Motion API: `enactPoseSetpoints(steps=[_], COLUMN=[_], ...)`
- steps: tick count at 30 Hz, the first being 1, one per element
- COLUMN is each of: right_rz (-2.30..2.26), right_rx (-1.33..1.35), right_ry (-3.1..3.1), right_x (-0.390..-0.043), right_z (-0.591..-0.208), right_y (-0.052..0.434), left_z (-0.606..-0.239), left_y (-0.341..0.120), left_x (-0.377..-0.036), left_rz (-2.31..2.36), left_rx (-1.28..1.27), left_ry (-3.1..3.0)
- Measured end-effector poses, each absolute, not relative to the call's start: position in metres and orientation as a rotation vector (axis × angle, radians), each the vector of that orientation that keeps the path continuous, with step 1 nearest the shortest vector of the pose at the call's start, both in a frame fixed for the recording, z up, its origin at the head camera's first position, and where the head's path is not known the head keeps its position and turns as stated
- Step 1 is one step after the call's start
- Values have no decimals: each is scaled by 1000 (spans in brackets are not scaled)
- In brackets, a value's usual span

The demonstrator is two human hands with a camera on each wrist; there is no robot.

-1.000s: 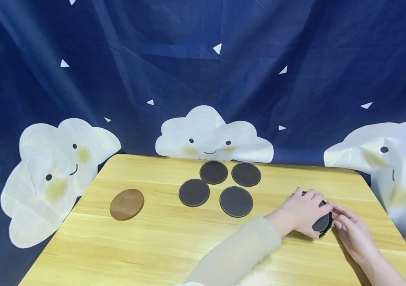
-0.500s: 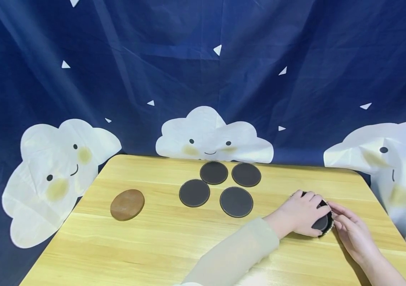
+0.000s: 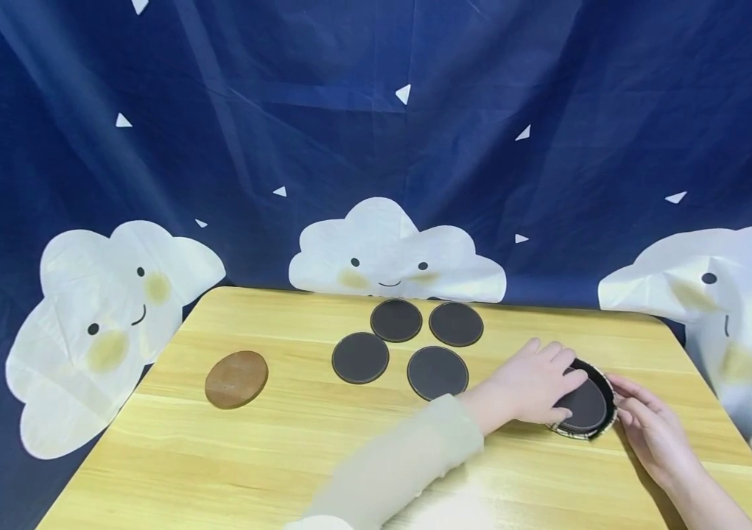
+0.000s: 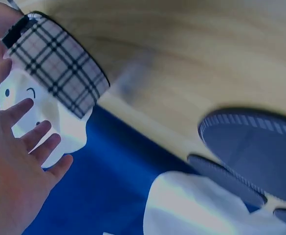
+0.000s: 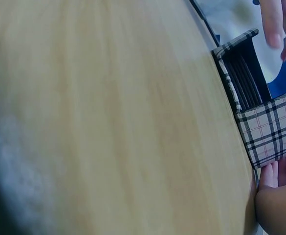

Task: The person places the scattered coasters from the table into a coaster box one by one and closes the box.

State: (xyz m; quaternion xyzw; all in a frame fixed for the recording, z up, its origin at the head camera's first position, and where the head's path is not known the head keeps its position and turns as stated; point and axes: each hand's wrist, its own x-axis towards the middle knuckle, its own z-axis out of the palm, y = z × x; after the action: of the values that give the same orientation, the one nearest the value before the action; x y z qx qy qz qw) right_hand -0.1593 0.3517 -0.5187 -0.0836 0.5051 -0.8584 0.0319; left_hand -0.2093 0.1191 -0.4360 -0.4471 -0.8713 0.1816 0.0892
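A round plaid coaster holder [image 3: 608,425] sits at the table's right, with dark round coasters [image 3: 582,405] stacked inside it. My left hand [image 3: 538,379] lies at its left rim, fingers straight and fingertips touching the top coaster. In the left wrist view this hand [image 4: 15,171] is spread beside the holder [image 4: 55,68]. My right hand [image 3: 650,423] touches the holder's right wall with straight fingers. In the right wrist view the holder [image 5: 270,132] shows its stacked coasters [image 5: 243,78] through a side slot.
Several loose dark coasters [image 3: 437,372] lie flat at the middle back of the wooden table [image 3: 283,456]. A brown wooden disc [image 3: 236,379] lies at the left. A blue cloth with white clouds [image 3: 389,254] hangs behind the table.
My left hand has slid left off the top of the holder, uncovering the dark coasters inside. The right hand has stayed at the holder's right side.
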Motion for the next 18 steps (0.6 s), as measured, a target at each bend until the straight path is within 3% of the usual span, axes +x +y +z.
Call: enactPoseSetpoints(steps=[18], right_rz=[-2625], right_rx=[-256], right_ry=[1609], right_x=[-158], right_z=[-519], right_y=[350], left_z=[-413], left_y=[37], left_x=[-205], left_rz=[578], left_rx=[-1312], left_ry=[-2588])
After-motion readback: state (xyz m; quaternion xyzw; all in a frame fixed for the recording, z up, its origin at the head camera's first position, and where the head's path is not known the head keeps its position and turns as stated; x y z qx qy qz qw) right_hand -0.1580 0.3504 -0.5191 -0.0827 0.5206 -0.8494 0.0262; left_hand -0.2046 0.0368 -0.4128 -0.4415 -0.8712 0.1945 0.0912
